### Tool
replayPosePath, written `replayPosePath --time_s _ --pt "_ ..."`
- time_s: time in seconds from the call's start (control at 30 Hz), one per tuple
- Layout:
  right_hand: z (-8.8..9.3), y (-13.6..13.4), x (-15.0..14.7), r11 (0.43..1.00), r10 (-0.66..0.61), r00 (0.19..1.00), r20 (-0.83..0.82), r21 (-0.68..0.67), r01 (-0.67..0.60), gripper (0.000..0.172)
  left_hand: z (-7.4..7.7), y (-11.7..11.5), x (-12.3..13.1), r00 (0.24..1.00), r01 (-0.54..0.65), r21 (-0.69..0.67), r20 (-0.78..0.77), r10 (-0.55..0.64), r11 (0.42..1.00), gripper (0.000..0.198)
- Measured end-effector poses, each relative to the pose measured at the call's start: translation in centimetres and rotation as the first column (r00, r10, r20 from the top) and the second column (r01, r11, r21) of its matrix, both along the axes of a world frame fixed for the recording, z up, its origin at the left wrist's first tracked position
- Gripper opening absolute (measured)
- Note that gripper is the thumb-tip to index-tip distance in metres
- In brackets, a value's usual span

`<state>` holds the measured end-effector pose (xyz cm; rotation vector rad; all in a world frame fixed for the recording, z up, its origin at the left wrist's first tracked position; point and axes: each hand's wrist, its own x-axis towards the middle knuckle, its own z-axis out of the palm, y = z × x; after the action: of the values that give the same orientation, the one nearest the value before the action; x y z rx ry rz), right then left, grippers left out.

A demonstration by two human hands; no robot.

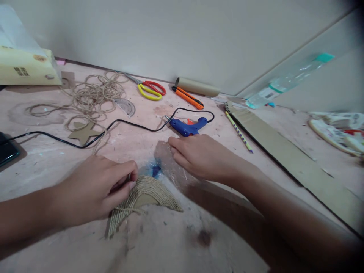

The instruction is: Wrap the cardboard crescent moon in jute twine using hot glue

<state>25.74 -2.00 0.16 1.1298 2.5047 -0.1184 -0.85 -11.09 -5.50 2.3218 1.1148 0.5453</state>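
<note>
A cardboard star wrapped in jute twine (pixel 145 197) lies on the table in front of me. My left hand (pixel 96 187) presses on the star's upper left arm, its fingers curled and pinched on the twine there. My right hand (pixel 199 157) rests palm down on the table just right of the star, with its fingers together, flat and pointing left, and it holds nothing. A blue hot glue gun (pixel 189 127) lies just beyond my right hand, and its black cord (pixel 85 142) runs off to the left. A small blue piece (pixel 155 170) sits at the star's top.
Loose jute twine (pixel 93 94) and a bare cardboard star (pixel 83 132) lie at the back left beside a protractor (pixel 125 106). Scissors (pixel 150 90), an orange cutter (pixel 187 98), a cardboard tube (pixel 196 87), a pencil (pixel 239 131), a cardboard strip (pixel 284 151) and a plastic bottle (pixel 287 81) lie behind.
</note>
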Motion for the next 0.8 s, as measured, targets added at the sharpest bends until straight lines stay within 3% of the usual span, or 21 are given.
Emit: replayPosePath --time_s 0.23,0.53,0.8 --pt "-1.3 -0.8 0.1 0.999 0.022 0.999 0.023 0.034 -0.023 0.026 0.0 0.1 0.0 1.0 -0.01 -0.055 -0.002 0.01 0.998 0.017" --pt "-0.7 -1.2 -0.8 0.999 0.016 0.998 0.054 0.03 -0.018 0.026 -0.1 0.0 0.0 1.0 -0.014 -0.021 -0.013 0.014 1.0 0.017" --pt "-1.6 -1.0 -0.8 0.997 0.009 0.997 0.072 0.075 -0.014 0.028 0.2 -0.2 0.1 1.0 -0.005 -0.057 -0.024 0.003 0.998 0.018"
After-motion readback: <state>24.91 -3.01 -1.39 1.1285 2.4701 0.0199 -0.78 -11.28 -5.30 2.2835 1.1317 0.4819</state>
